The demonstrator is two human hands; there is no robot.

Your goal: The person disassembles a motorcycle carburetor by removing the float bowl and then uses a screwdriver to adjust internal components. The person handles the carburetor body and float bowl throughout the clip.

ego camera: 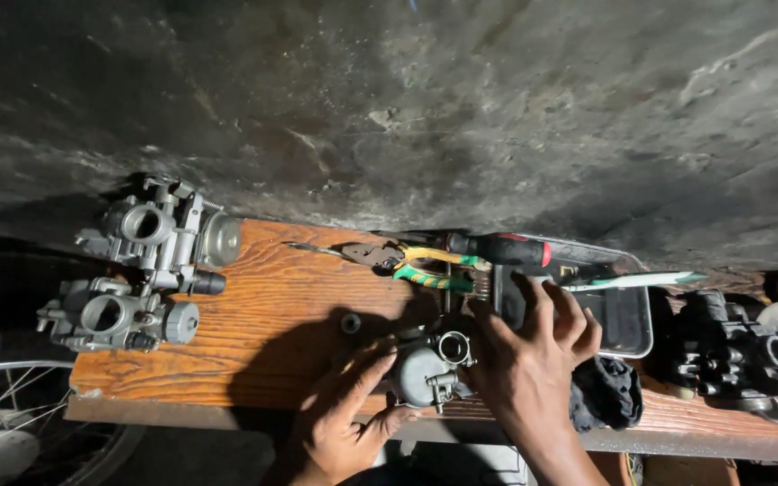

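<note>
A small metal carburetor (pixel 429 369) sits near the front edge of the wooden tabletop (pixel 263 306). The left hand (pixel 344 423) is curled round its left side, gripping the round bowl. The right hand (pixel 533 360) lies spread open just beside it, fingers reaching toward a metal tray (pixel 628 328), holding nothing. The carburetor looks hard and heavy for its size, maybe oily and slippery. The fat round body seems the best place to hold, not the thin bits sticking out. Green pliers (pixel 425 265) lie behind.
</note>
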